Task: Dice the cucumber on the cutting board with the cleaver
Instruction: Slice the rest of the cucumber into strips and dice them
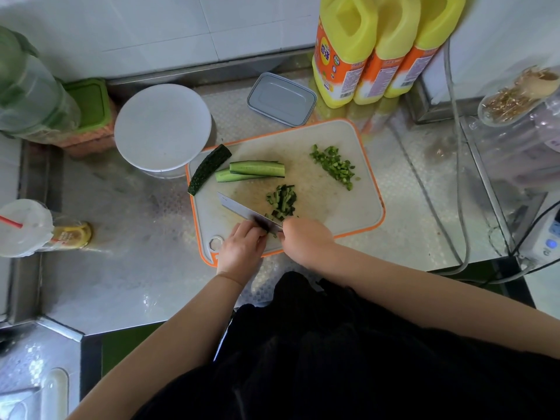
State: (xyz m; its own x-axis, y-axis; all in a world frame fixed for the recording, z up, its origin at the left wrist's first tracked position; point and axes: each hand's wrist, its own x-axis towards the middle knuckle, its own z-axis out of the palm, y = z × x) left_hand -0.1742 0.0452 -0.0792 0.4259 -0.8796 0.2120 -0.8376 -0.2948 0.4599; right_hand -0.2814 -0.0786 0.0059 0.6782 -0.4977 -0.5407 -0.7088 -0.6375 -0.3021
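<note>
The person's dark garment (pixel 348 344) fills the near field, both bare forearms reaching over it to the board. The left hand (pixel 241 248) has its fingers (pixel 253 230) curled down onto the last dark-skinned cucumber strips (pixel 269 227) at the blade; the right hand (pixel 306 237) holds the cleaver (pixel 242 209) from behind, though its grip on the handle is hidden, so the closure is judged rather than seen. Just beyond the fingers lies a fresh heap of dice (pixel 281 201); further off, right, a finished pile of dice (pixel 335 166). Beyond and left rest two pale-fleshed spears (pixel 254 170) and one bumpy, dark-skinned piece (pixel 209 169), uncut. Judgement: roughly half done. The cutting board (pixel 348 207) is matt off-white plastic, orange-rimmed, on a dimpled steel surface (pixel 136 262).
</note>
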